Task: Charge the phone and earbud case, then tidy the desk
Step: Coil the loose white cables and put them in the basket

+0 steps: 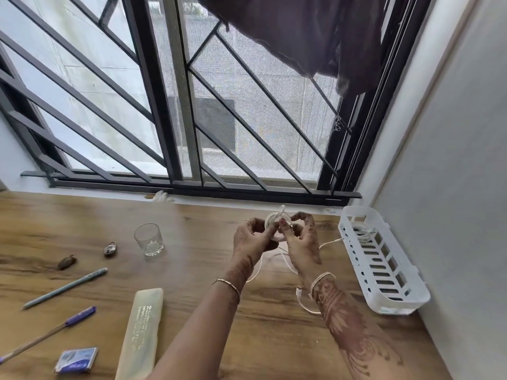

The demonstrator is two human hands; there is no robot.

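Above the middle of the wooden desk (192, 270), my left hand (253, 239) and my right hand (301, 239) both hold a white charging cable (274, 218) wound into a small coil. The fingers of each hand pinch the coil from either side. A loose tail of the cable hangs down under my wrists, and its white plug (299, 290) lies on the desk by my right forearm. A second white cable (362, 233) lies coiled inside the white plastic basket (384, 270) at the right, with one end trailing out onto the desk. No phone or earbud case is in view.
Left of my hands stand a clear glass (149, 239), two small brown objects (110, 248), a grey pen (65, 287), a purple pen (49, 333), a pale long case (141, 333) and a small blue box (76, 360). Window bars rise behind the desk; a wall closes the right side.
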